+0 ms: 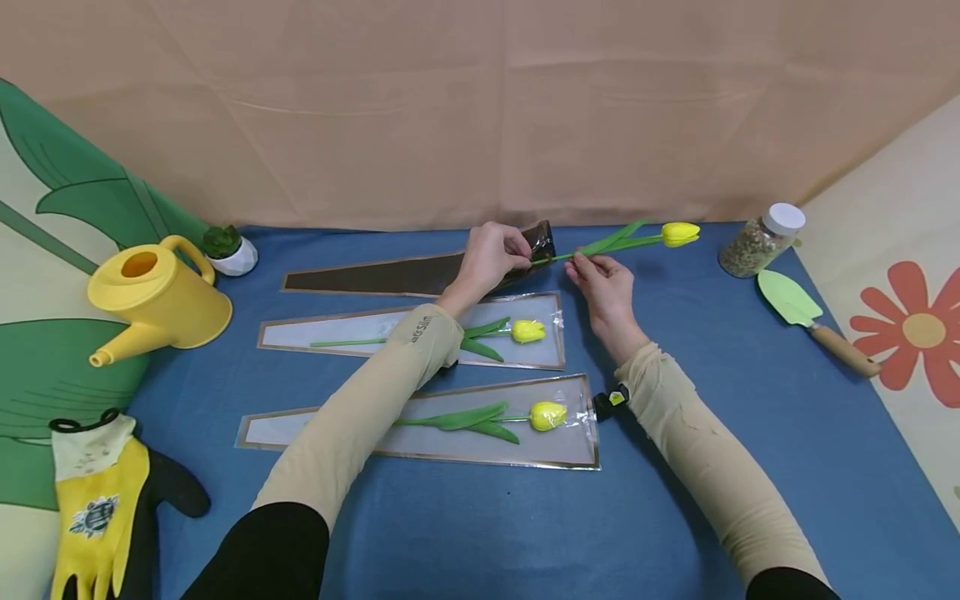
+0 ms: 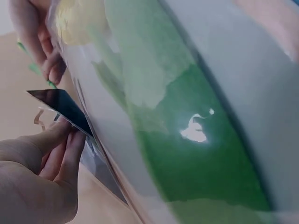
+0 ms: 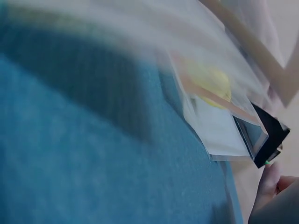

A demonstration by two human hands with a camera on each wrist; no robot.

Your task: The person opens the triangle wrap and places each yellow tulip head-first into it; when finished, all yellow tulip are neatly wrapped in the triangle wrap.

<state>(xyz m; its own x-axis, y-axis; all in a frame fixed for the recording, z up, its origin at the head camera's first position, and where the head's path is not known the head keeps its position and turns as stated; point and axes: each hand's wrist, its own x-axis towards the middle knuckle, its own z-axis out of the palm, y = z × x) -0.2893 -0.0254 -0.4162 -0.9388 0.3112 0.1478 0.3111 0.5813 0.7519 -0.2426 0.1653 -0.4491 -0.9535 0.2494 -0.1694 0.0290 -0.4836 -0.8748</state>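
Note:
At the back of the table my left hand (image 1: 487, 260) pinches the raised open end of a dark flower sleeve (image 1: 382, 277). My right hand (image 1: 606, 296) holds a yellow artificial tulip (image 1: 679, 234) by its green stem, bloom pointing right. The stem's lower end meets the sleeve's mouth; how far it reaches inside cannot be made out. Two light, clear-fronted sleeves lie nearer, a middle one (image 1: 553, 354) and a front one (image 1: 577, 446), each with a yellow tulip inside. In the left wrist view, fingers (image 2: 70, 151) grip the sleeve's edge.
On the left stand a yellow watering can (image 1: 176, 300) and a small potted plant (image 1: 236, 254), with yellow-black gloves (image 1: 101, 508) in front. To the right are a lidded jar (image 1: 753, 248) and a green trowel (image 1: 791, 300) with a wooden handle. Blue cloth (image 1: 480, 517) covers the table.

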